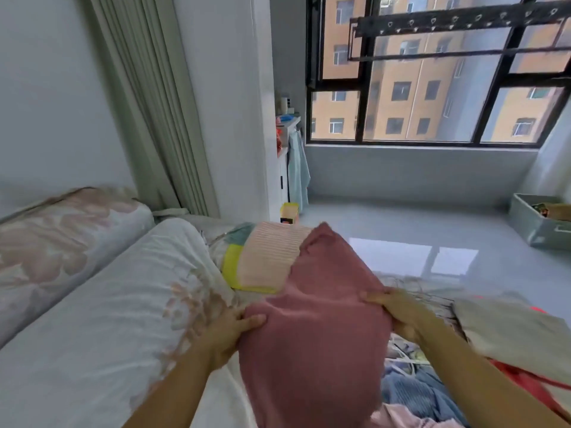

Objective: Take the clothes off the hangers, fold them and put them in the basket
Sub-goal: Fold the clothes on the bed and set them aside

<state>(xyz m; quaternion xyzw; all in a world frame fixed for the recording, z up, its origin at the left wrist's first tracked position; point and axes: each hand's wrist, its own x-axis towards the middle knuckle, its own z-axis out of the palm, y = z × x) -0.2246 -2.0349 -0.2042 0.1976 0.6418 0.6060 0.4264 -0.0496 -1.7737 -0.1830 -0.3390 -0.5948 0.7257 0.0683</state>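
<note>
Hands point(230, 330) point(401, 316) grip pink garment point(312, 341) stretched between them.

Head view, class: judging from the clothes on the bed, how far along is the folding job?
Done: a pale pink ribbed garment lies folded on the bed. In hand: the left hand and right hand grip a dusty-pink garment by its sides. Left: blue clothes lie heaped, unfolded, beside it.

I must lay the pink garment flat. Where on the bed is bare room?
Bare: the white quilt left of the left hand, up to the folded stack. Crowded: right of the right hand, a clothes pile.
</note>
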